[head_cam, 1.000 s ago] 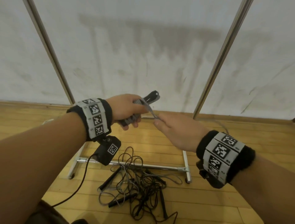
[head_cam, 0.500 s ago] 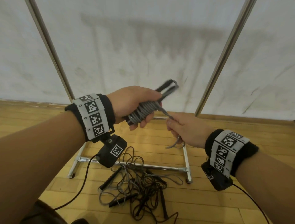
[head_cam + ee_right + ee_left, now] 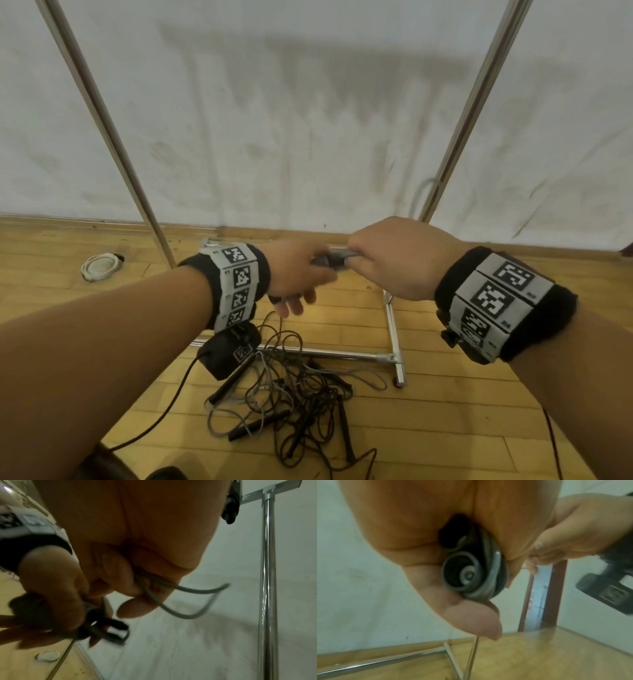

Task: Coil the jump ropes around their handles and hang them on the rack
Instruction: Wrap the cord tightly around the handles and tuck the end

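My left hand point(image 3: 294, 274) grips a pair of black handles wrapped in grey rope point(image 3: 334, 257); the left wrist view shows the coiled grey rope point(image 3: 476, 574) end-on inside the curled fingers. My right hand point(image 3: 397, 257) sits just right of the bundle and pinches the loose end loop of the grey rope point(image 3: 185, 601). The black handle tips point(image 3: 109, 630) poke out beyond the left fingers in the right wrist view. A tangle of black and grey jump ropes point(image 3: 291, 394) lies on the floor below. The rack's chrome uprights point(image 3: 476, 99) rise on both sides.
The rack's chrome base frame point(image 3: 394, 332) rests on the wooden floor by the white wall. A round white floor fitting point(image 3: 101, 265) sits at the left. Black cables trail from both wrist cameras.
Both hands have dropped lower and moved right. The right hand has risen from below the bundle to its right end, drawing the rope's loose end with it.
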A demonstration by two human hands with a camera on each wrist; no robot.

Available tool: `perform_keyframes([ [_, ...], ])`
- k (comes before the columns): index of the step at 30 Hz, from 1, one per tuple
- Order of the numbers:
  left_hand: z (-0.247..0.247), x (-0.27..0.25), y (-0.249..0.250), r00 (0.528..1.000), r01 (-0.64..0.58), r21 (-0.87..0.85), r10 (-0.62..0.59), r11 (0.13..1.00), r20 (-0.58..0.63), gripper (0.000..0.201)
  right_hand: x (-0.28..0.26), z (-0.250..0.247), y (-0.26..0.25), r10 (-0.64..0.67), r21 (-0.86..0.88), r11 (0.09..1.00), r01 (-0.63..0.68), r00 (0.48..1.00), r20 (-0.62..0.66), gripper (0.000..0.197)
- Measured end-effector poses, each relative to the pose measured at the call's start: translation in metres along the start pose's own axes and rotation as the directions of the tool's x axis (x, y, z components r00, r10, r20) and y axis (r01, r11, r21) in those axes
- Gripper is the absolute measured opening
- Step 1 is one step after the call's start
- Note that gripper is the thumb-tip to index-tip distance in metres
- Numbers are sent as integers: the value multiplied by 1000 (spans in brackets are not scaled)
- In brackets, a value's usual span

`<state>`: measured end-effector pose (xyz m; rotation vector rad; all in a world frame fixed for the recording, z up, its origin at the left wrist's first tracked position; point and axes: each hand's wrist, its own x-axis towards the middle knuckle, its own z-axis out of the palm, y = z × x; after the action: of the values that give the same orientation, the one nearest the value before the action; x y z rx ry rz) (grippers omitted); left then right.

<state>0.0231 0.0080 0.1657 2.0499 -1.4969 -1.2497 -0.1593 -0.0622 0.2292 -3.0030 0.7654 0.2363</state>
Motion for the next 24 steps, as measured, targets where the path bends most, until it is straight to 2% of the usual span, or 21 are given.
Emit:
perform_keyframes([
  [2,-14,1,-1,995,-47,-170,30,984,-99,11,-2,2,0,48,112,993,-44,998,-35,28],
  [6,-29,-5,2,980,-196,-520,173,831,-92,23,-3,10,3,126,361,927,-101,991,-45,32],
  [9,-31,-12,8,956,-271,-596,284,756,-74,20,-5,14,8,135,438,891,-116,991,-13,33],
  [11,-31,-14,13,955,-266,-620,287,738,-68,35,-6,16,10,125,473,875,-108,992,-5,33],
  [13,-30,-15,15,962,-255,-597,259,760,-82,58,-7,17,11,96,491,868,-80,995,-7,33],
  [14,-29,-16,16,961,-266,-579,258,771,-98,61,-8,18,12,84,497,865,-68,996,-10,33],
  [17,-30,-17,15,951,-296,-570,288,766,-107,51,-7,23,14,90,523,850,-67,996,-19,32],
  [19,-30,-21,17,946,-295,-542,322,786,-49,44,-5,26,20,110,544,835,-84,994,-15,32],
  [21,-25,-28,23,935,-279,-406,342,870,91,33,-6,27,24,86,479,873,-97,995,45,28],
  [23,-11,-34,29,929,-258,-132,283,957,236,24,-7,28,26,40,355,931,-85,990,132,17],
  [24,-1,-35,32,931,-245,17,230,969,284,21,-5,28,25,26,304,950,-76,986,166,14],
])
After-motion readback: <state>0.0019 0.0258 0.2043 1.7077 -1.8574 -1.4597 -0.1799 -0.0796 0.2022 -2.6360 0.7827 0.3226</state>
